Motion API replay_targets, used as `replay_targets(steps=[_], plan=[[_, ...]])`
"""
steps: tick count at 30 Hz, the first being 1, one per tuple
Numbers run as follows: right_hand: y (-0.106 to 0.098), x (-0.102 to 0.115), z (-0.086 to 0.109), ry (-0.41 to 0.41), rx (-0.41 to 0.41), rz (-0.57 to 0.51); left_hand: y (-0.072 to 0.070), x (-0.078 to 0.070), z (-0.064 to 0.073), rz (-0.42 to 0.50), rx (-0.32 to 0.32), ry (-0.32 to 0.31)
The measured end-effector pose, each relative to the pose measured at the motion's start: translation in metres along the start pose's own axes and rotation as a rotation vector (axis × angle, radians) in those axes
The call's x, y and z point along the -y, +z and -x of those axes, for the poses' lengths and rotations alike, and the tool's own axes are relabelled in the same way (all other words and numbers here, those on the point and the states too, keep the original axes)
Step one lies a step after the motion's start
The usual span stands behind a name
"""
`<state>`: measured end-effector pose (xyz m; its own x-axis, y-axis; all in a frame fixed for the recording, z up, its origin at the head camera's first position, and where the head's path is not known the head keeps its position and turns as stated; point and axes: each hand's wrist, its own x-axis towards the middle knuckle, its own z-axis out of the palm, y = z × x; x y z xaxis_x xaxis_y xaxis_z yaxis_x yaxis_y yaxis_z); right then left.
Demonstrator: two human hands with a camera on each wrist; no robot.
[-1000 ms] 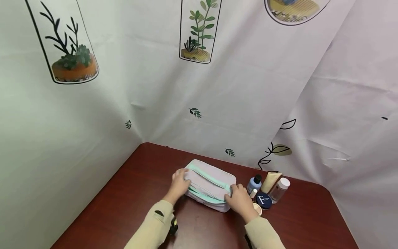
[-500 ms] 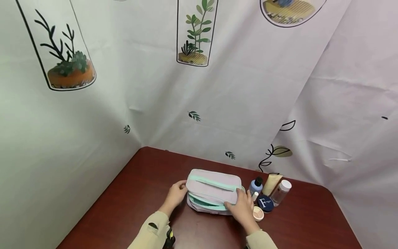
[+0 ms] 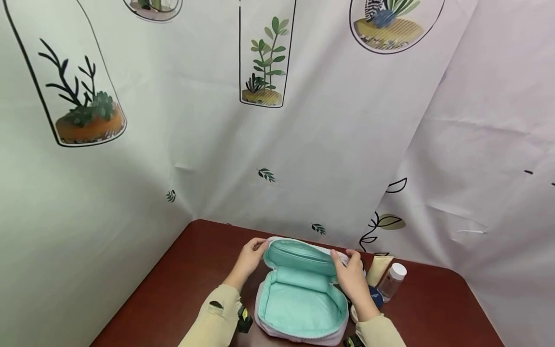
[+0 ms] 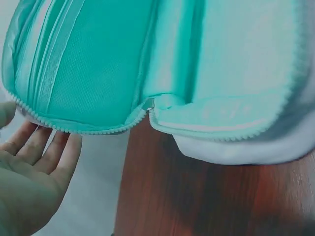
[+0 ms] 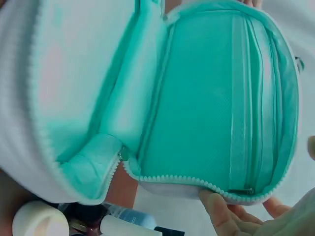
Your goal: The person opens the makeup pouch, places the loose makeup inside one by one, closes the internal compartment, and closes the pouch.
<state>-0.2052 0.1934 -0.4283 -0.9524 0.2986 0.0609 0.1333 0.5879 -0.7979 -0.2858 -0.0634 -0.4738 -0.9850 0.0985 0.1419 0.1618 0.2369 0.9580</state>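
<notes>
A pale pink cosmetic bag (image 3: 303,308) with a mint-green lining sits unzipped on the table, its inside bare. Its lid (image 3: 299,255) is swung up and back, and a mesh pocket (image 5: 197,108) with a zipper lines it. At the lid's left corner my left hand (image 3: 248,260) grips the edge; in the left wrist view the fingers (image 4: 61,152) reach behind it. My right hand (image 3: 352,274) holds the opposite corner, with its thumb on the lining side in the head view. Toothed zipper edges (image 4: 93,132) run around both halves.
Close to the bag's right side stand a cream tube (image 3: 378,270), a clear bottle with a white cap (image 3: 391,282) and a navy jar (image 3: 376,296), partly behind my right hand. A blue bottle (image 5: 130,216) and a round compact (image 5: 42,219) show in the right wrist view.
The bag was covered by its lid; both hands have lifted the lid up and back, exposing the mint lining. The bag now sits nearer the viewer, and the head view has tilted up slightly.
</notes>
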Motion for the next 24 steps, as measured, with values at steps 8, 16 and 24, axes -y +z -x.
replay_targets(steps=[8,16,24], plan=[[0.013,-0.015,-0.014,-0.045,0.042,0.266,0.019,0.004,-0.009,-0.118,0.133,0.024],[0.003,-0.022,-0.016,-0.117,0.094,0.388,0.027,0.003,-0.012,-0.208,0.192,0.142],[-0.038,-0.025,-0.008,-0.164,0.053,0.302,0.024,0.006,-0.014,-0.173,0.217,0.110]])
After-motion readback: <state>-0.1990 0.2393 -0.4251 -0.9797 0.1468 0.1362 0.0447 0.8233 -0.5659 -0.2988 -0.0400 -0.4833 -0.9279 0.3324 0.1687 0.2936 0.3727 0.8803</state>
